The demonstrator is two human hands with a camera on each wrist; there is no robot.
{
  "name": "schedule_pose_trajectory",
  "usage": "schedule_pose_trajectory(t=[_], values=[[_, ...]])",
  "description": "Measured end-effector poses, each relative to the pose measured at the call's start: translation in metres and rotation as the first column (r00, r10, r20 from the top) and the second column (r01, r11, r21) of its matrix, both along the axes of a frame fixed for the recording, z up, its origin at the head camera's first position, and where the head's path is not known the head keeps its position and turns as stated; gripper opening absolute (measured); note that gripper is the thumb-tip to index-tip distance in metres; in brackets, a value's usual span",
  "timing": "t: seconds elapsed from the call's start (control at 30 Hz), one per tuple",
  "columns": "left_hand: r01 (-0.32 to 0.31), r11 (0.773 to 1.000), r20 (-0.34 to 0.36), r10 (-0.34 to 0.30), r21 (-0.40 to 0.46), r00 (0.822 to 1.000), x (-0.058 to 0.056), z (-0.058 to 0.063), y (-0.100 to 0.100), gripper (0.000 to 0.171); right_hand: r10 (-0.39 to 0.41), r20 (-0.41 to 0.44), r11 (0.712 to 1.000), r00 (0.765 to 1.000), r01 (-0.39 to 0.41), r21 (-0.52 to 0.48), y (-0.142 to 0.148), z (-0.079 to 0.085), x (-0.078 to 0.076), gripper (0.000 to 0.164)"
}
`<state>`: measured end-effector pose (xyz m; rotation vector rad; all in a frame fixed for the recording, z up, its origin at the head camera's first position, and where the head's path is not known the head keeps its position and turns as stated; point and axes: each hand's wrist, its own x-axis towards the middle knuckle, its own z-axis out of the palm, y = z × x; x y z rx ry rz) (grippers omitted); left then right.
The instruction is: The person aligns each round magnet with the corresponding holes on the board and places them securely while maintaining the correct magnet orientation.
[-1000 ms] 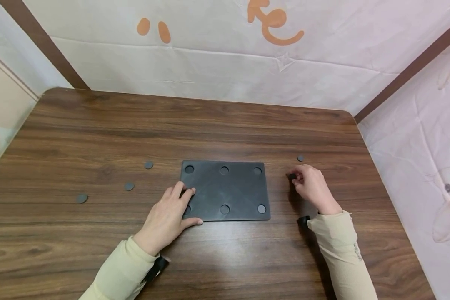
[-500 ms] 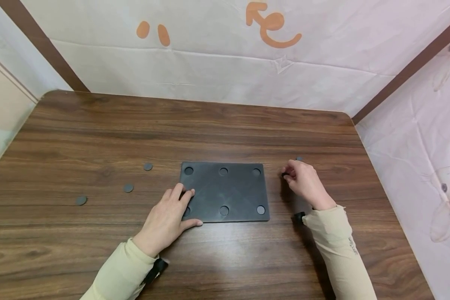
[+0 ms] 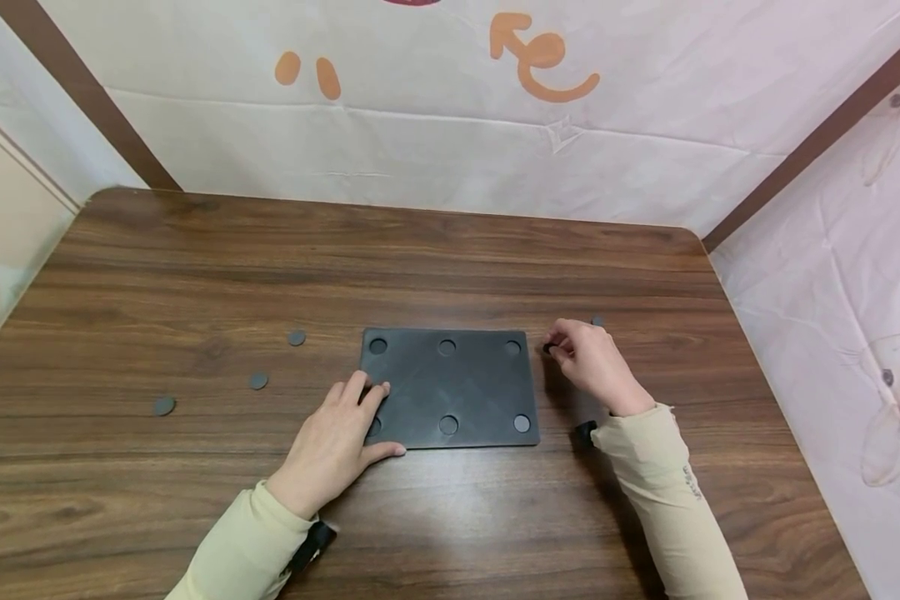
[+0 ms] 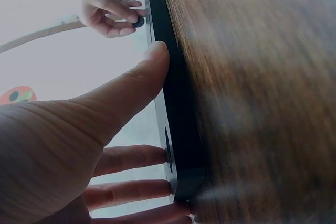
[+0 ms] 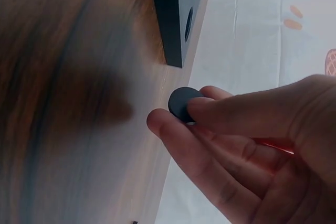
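Note:
A dark grey rectangular board (image 3: 457, 385) with round recesses lies flat on the table. One grey disc (image 3: 522, 423) sits in its front right recess. My left hand (image 3: 332, 454) rests on the board's left end, fingers spread over the edge and top, thumb along the front side; it partly covers the front left recess. Just right of the board's back right corner, my right hand (image 3: 594, 363) pinches a small dark disc (image 5: 182, 103) between thumb and fingers. The right wrist view shows this disc held above the wood, apart from the board.
Three loose grey discs (image 3: 258, 381) lie on the table left of the board. Another disc (image 3: 597, 321) lies behind my right hand, partly hidden. A pale printed curtain (image 3: 435, 142) stands behind the wooden table (image 3: 435, 267).
My right hand has moved left with the pinched disc, nearer the board. The left hand and the board keep their places. The head view has shifted slightly.

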<state>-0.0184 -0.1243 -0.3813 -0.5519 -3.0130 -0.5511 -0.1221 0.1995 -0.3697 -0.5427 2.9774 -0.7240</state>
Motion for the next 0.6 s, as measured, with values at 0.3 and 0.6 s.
schedule_pose_trajectory(t=[0.3,0.6], values=[[-0.005,1.000,0.005,0.005,-0.002,1.000,0.001,0.000,0.000,0.073,0.039,-0.012,0.999,0.999,-0.039,-0.017,-0.009,0.000,-0.001,0.014],[-0.003,1.000,0.001,0.003,-0.006,1.000,0.001,0.001,0.001,0.073,0.079,0.003,0.994,0.997,-0.079,-0.075,-0.019,0.001,-0.003,0.018]])
